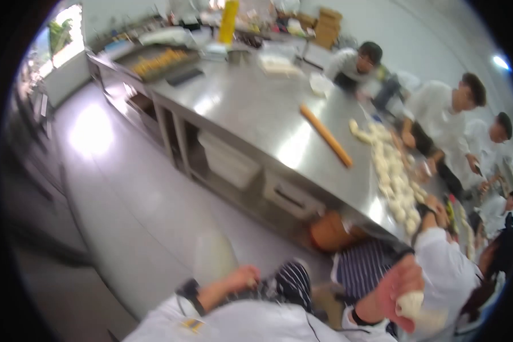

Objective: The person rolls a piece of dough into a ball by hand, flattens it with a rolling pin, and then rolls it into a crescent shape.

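My right hand is at the lower right, its fingers closed round a pale lump of dough that shows below them. At the lower centre, beside a dark striped apron, my left hand is curled closed, and nothing shows in it. Beyond my right hand, many pale dough balls lie in rows along the right side of the steel table. A wooden rolling pin lies on the tabletop, left of the dough and apart from both hands.
A person in a white sleeve stands close on my right, and several people in white work along the table. A baking tray holds yellowish food at the far left end. White bins and an orange-brown container sit under the table.
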Demonstrator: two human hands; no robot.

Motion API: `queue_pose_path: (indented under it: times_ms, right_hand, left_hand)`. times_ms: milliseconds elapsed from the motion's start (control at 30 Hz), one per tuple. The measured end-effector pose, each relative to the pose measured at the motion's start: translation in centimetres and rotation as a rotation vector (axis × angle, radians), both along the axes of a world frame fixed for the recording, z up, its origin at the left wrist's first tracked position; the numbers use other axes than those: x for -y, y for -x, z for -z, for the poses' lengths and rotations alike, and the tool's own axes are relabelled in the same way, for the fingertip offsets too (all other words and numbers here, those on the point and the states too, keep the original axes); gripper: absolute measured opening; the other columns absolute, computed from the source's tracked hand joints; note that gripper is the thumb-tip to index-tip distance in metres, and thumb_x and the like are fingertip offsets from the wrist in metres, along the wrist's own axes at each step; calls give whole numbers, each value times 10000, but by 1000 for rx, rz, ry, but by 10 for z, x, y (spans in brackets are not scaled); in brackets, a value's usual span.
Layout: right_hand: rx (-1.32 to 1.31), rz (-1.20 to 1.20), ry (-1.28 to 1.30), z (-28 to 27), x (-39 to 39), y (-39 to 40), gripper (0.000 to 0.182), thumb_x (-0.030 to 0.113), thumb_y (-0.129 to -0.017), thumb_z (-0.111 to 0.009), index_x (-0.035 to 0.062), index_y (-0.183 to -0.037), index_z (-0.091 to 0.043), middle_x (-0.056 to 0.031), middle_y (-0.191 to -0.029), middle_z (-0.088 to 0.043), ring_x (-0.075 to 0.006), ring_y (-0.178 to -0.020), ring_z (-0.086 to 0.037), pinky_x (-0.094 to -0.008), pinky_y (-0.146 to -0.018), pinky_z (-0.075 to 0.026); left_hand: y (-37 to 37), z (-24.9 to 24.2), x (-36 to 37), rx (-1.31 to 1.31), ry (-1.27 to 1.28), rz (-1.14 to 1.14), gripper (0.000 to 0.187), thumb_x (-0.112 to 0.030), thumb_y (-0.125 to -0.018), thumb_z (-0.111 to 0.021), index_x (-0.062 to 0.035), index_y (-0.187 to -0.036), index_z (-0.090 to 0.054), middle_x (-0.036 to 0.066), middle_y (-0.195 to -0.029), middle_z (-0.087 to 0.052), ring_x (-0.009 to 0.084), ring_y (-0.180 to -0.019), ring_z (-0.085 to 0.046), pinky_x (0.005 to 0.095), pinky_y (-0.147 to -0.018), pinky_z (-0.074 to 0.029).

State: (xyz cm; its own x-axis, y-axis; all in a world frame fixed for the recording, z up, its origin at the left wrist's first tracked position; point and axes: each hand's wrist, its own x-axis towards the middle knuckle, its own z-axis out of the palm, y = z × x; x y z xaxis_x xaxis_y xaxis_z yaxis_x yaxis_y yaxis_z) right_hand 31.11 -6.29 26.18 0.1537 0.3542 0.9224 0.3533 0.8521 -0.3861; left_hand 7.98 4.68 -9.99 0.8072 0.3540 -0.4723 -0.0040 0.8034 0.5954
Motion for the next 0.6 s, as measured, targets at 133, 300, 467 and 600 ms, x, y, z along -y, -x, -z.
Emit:
queue_pose_path:
  times_ms: [133,300,467,600]
  right_hand:
    - [-1083,-158,413,107,-23,-4,330,421,-908,-524,92,-892,-527,-11,-806,-535,-148,-652,-503,-318,-607,-426]
    - [-977,-268,1335,210,-48,-8,385,383,-967,-462,9,-966,-555,-66,-663,-559,-153,-518,-511,-301,-477,-423]
    - [-552,-346,503,105,-37,1,555,479,-901,-535,0,-1180,-518,-97,-1019,-593,-189,-857,-576,-332,-675,-467]
    - [-394,-199,37,59,-42,0,697,545,-800,-617,6,-1215,-461,-67,-1160,-522,-187,-933,-545,-307,-745,-434]
  left_hand:
    - [-2,-26,0,-98,-82,81,370,-161,-846,-552,-47,-1191,-484,49,-780,-612,109,-568,-540,235,-435,-405]
    - [6,-19,0,-55,-27,32,314,-128,-889,-527,-37,-1183,-464,63,-802,-606,107,-542,-519,222,-433,-394]
    - [13,-14,3,-48,36,-3,309,-126,-898,-526,-39,-1188,-464,62,-844,-596,119,-586,-523,239,-475,-420]
    - [-3,-22,0,-85,-38,89,309,-161,-886,-549,-56,-1171,-490,58,-836,-598,125,-628,-550,248,-518,-450]
